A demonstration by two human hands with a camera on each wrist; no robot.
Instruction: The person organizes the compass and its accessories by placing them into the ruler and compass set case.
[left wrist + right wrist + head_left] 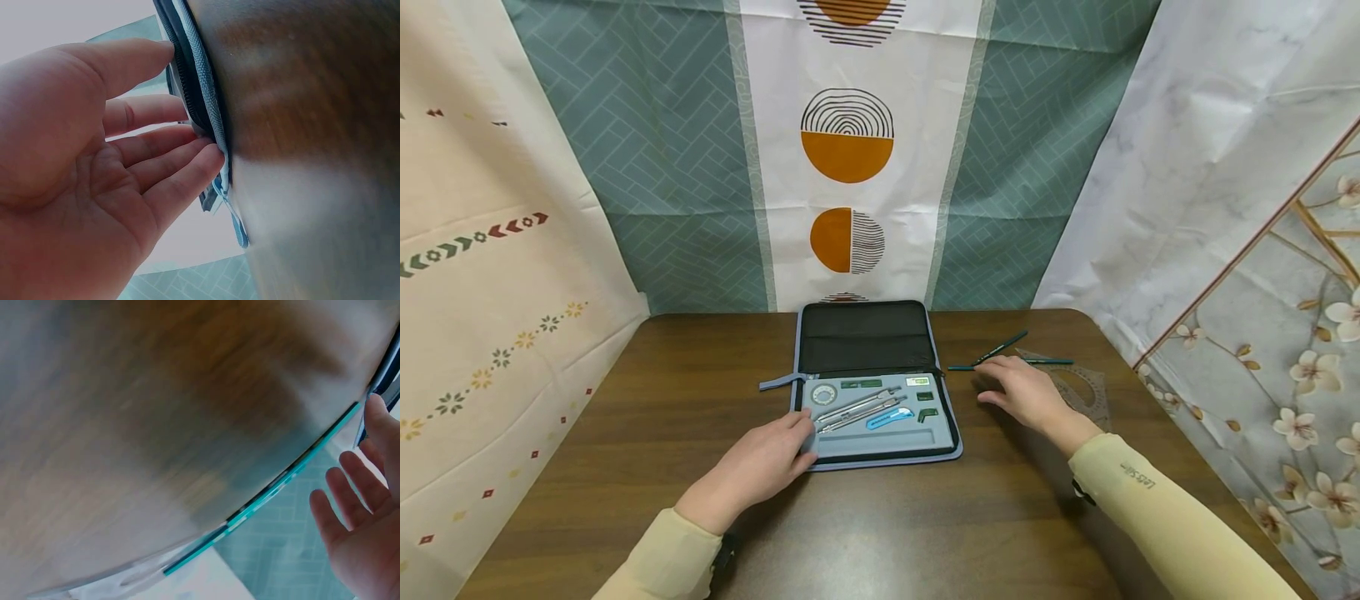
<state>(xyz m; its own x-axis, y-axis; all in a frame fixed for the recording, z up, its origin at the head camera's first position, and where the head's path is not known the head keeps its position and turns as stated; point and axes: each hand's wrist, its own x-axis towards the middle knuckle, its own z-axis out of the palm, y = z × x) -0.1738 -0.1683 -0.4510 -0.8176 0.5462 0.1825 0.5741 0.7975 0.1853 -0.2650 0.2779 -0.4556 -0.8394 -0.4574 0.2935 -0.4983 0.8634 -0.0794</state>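
An unzipped drawing-set case (863, 337) lies spread on the table, its grey tray (850, 450) facing up. Set in the tray are metal compasses (861, 412), a blue cutter knife (889, 418) and a round white disc (823, 394). My left hand (767, 458) touches the case's front-left corner, the fingers and thumb extended along its zipped edge (206, 81). To the right of the case, my right hand (1026, 392) is held loosely with spread fingers, close to dark green pencils (1002, 347). It partly covers them; contact cannot be told.
A clear plastic protractor-like piece (1099, 390) lies right of my right hand. A blue zip pull (778, 382) sticks out left of the case. Brown table (700, 375) surrounds it, with patterned curtains (677, 167) behind and at both sides.
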